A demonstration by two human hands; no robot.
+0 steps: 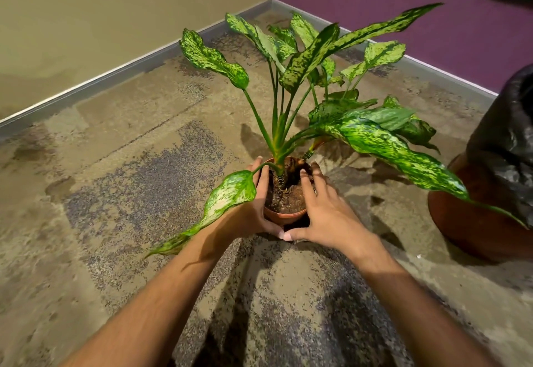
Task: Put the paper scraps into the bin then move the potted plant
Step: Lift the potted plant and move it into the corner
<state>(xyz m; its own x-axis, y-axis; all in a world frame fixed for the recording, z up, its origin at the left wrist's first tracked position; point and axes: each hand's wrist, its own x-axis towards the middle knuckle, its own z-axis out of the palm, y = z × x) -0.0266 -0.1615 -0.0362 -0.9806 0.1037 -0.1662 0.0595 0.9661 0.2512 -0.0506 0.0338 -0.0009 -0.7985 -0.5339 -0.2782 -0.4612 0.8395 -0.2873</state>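
Both hands cup a small potted plant (pixel 285 190) left of the bin (pixel 496 164): left hand (pixel 253 205) and right hand (pixel 326 211) wrap its sides (thumbs meeting). Plant-moving step; lift next.

Potted plant (pixel 291 124): long green leaves mottled pale, on upright stalks; small terracotta pot (pixel 284 216) of dark soil, upright, at the centre of the carpet. Bin (pixel 490 202): round, reddish-brown, black bag liner, right of the plant; one leaf overlaps it.
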